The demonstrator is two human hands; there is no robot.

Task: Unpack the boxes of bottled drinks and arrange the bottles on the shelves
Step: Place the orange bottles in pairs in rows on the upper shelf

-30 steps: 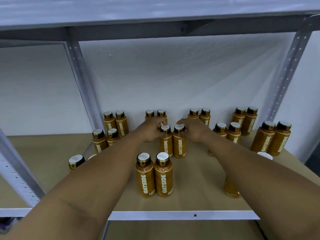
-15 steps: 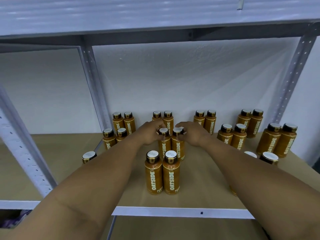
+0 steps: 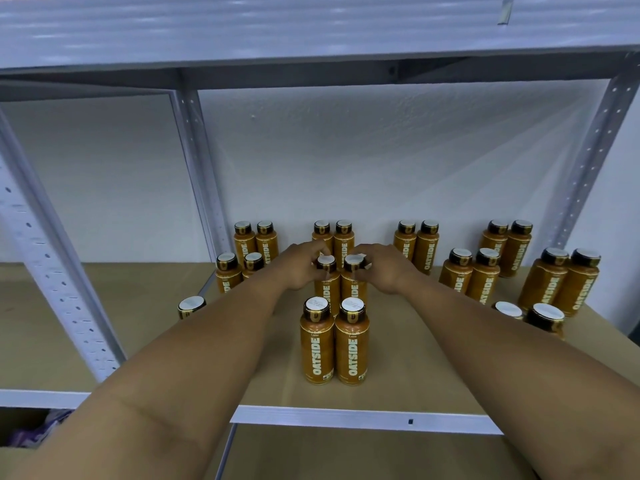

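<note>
Several brown OATSIDE bottles with black caps stand in pairs on the cardboard-lined shelf. In the middle column, my left hand grips the cap of the left bottle of the second pair. My right hand grips the cap of the bottle beside it. Both bottles stand upright on the shelf, touching each other. A front pair stands just before them, and a back pair stands against the wall behind my hands.
More bottle pairs stand at the left and the right. A lone bottle sits at the left by the slanted metal upright. The shelf's white front rail runs below; an upper shelf hangs overhead.
My hands and the two bottles they hold have stayed almost in place; the view shifted left and tilted up slightly, and my fingers sit higher on the caps.
</note>
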